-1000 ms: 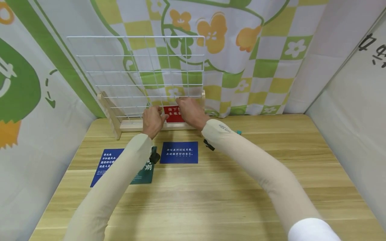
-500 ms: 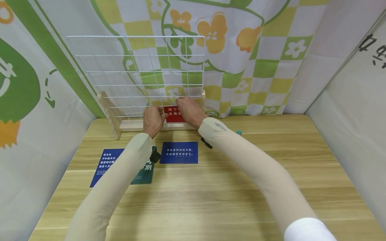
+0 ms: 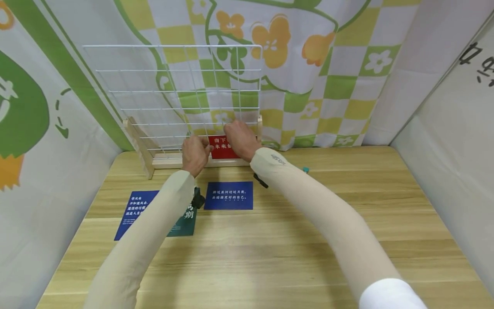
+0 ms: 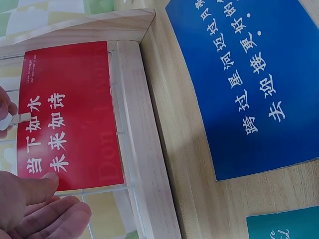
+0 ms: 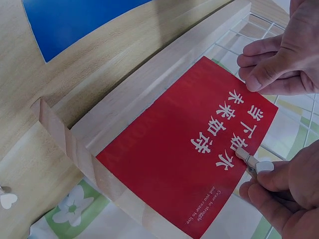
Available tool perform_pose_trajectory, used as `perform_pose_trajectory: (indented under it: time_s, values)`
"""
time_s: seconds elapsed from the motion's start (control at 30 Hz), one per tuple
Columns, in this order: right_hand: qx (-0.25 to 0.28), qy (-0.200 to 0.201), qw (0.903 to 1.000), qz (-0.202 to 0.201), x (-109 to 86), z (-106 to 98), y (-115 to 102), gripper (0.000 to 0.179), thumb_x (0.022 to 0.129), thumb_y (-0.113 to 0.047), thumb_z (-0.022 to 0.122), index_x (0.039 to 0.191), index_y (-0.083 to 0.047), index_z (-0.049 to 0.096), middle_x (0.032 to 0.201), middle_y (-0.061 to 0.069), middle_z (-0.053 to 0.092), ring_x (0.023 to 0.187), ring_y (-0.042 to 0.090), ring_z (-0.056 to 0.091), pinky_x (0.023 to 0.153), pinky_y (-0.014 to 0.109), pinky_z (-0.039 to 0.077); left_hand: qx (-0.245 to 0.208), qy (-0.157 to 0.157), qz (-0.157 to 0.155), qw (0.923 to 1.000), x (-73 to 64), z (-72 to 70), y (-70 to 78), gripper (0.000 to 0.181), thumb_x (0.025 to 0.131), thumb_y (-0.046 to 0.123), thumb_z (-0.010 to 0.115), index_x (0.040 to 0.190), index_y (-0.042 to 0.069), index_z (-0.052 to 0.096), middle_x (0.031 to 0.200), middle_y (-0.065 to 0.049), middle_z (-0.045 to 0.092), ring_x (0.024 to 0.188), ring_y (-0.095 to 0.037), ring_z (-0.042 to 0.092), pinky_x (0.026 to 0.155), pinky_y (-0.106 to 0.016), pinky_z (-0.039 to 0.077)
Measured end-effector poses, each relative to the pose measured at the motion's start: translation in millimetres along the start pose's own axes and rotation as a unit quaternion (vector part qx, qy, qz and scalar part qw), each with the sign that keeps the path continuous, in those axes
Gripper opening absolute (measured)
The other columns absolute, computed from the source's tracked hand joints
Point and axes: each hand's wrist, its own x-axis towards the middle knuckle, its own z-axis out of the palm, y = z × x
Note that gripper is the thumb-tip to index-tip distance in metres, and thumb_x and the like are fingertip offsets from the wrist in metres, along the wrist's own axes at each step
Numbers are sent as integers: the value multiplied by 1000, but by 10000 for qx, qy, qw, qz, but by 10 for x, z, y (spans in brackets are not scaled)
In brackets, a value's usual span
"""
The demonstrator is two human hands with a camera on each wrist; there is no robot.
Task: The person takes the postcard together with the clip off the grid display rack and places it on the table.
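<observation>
A red card (image 3: 224, 147) with white lettering stands against the lower part of the white wire grid (image 3: 216, 91), just above its wooden base bar (image 3: 168, 163). My right hand (image 3: 242, 139) pinches a small wooden clothespin (image 5: 243, 155) with a white heart on it, between thumb and fingers. The clothespin's tips overlap the card's upper edge. At the card's left side edge is my left hand (image 3: 195, 155), its thumb on the card's front near the corner and its fingers loosely curled beside the edge. In the head view my right hand hides the card's right part.
On the table (image 3: 247, 257) in front of the grid lies a blue card (image 3: 228, 196). Another blue card (image 3: 133, 212) and a green card (image 3: 185, 225) lie left, partly under my left forearm. A small teal item (image 3: 306, 170) sits right of the stand. A patterned curtain (image 3: 328, 86) hangs behind.
My right forearm has shifted slightly left, and my right hand is a little higher at the card's top edge. My left thumb has drawn closer to its fingers.
</observation>
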Motion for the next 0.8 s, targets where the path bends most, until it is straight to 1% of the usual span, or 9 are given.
perform_pose_trajectory:
  time_s: [0.13, 0.27, 0.4, 0.53, 0.63, 0.8]
  values:
    - [68, 68, 9999, 32, -5, -7, -6, 20, 98, 1, 52, 95, -3, 71, 87, 8, 72, 75, 18, 67, 62, 23, 54, 14, 58, 73, 10000, 8, 11, -17, 14, 88, 13, 73, 90, 0, 78, 89, -17, 76, 86, -35, 71, 78, -45, 54]
    - [150, 61, 9999, 37, -6, -15, -14, 20, 98, 1, 51, 98, -2, 71, 88, 8, 71, 76, 18, 67, 62, 22, 54, 7, 56, -24, 10000, 11, 11, -18, 14, 88, 14, 73, 91, 0, 77, 90, -17, 75, 87, -35, 71, 79, -45, 54]
    - [161, 39, 9998, 75, 0, -22, -17, 19, 98, 1, 51, 99, -2, 70, 87, 9, 71, 75, 18, 67, 61, 22, 54, 59, -10, -126, 9999, 19, 8, -25, 15, 89, 15, 73, 90, 1, 77, 90, -17, 75, 87, -35, 70, 79, -45, 54]
    - [236, -3, 9995, 194, 7, -32, -13, 19, 99, 0, 51, 101, -2, 70, 87, 9, 70, 74, 18, 66, 60, 22, 54, 56, -117, -125, 9998, 22, 3, -38, 17, 91, 16, 70, 88, 1, 75, 90, -17, 75, 83, -33, 68, 76, -43, 53]
    - [307, 14, 9993, 195, 6, -36, -9, 19, 99, 1, 51, 101, -2, 70, 86, 9, 70, 73, 17, 66, 59, 21, 53, 24, -171, -70, 9998, 19, -12, -45, 17, 92, 15, 69, 87, 0, 75, 88, -17, 75, 80, -32, 66, 72, -42, 52]
    - [304, 116, 9995, 57, -17, -39, 3, 18, 98, 0, 52, 100, -1, 71, 85, 10, 71, 73, 18, 67, 60, 21, 54, 81, -207, 91, 9997, 12, -26, -54, 17, 92, 15, 69, 84, 1, 75, 85, -16, 75, 76, -31, 66, 68, -41, 52]
